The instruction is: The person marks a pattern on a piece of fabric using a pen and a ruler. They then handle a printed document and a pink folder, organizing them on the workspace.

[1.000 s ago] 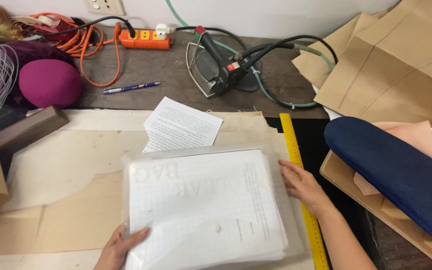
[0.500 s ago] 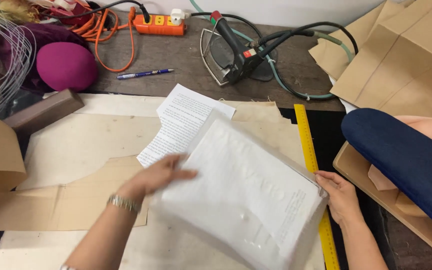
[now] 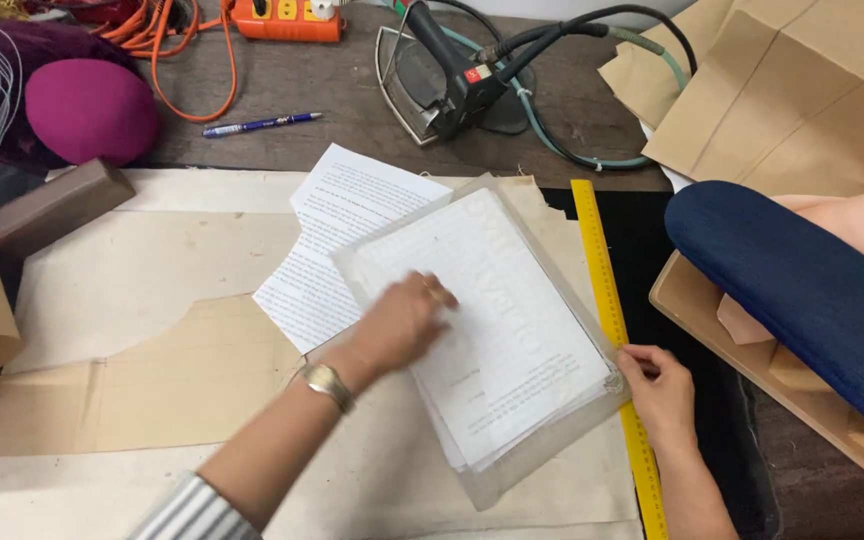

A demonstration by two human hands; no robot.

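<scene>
sleeve: clear plastic sleeve (image 3: 497, 470) stuffed with a paper stack (image 3: 497, 330), lying tilted on the cream cloth (image 3: 132, 270), right edge touching the yellow ruler (image 3: 607, 300)
left hand: left hand (image 3: 402, 322) flat on top of the stack, fingers (image 3: 430, 292) loosely together, blurred (can't tell more than that); gold wristwatch (image 3: 327, 384), striped cuff (image 3: 197, 512)
right hand: right hand (image 3: 657, 390) at the sleeve's right corner, fingertips (image 3: 630, 358) pinching the plastic edge right where it meets the ruler
under sleeve: loose printed sheets (image 3: 337, 235) stick out at upper left, partly covered by the sleeve
cloth: tan pattern piece (image 3: 152, 385) lies on it, left of the forearm
ruler side: black fabric (image 3: 652, 260) runs to the right of the ruler; beyond it a navy padded sleeve board (image 3: 802, 290) on a wooden base
far edge: iron (image 3: 447, 75) with its cord, blue pen (image 3: 260, 124), orange power strip (image 3: 287, 18) (all well apart from the hands)
left edge: magenta hat form (image 3: 87, 108), brown block (image 3: 47, 205)
top right: kraft paper patterns (image 3: 792, 90)
</scene>
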